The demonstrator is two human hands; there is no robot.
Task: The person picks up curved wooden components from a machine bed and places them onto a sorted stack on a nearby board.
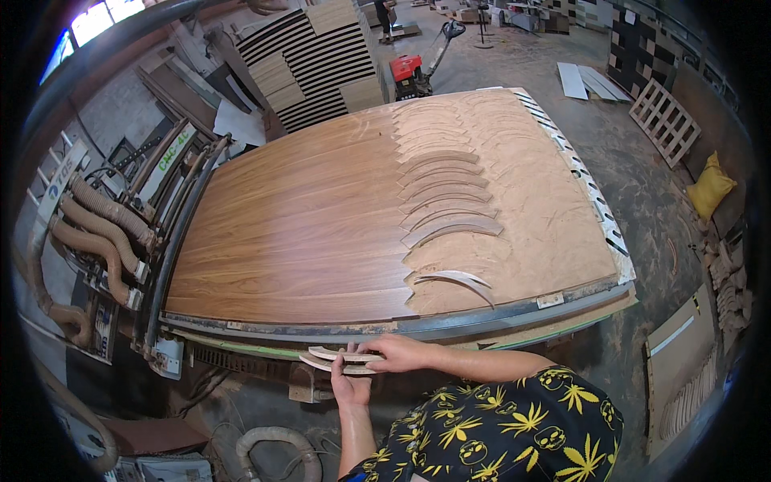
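Observation:
Just off the near edge of the machine bed [450, 324], I hold two curved wooden strips [320, 353] in front of me, one beside the other, pale along their edges. My left hand [351, 387] grips them from below, fingers bent up round them. From the right, my right hand [404, 353] is closed round their other end, which it partly hides. A wood-grain panel [297, 249] covers the left of the bed, its right edge cut into scallops. Several curved strips [454, 226] lie along that edge, and thin curved offcuts [458, 278] lie nearest me.
Sawdust [538, 217] coats the right half of the bed. At the left stands a machine gantry [169, 241] with ribbed hoses [104, 233]. Behind are stacked boards [313, 68] and a red pallet jack [406, 71]. A pallet [665, 120] and a yellow sack [711, 186] are at right.

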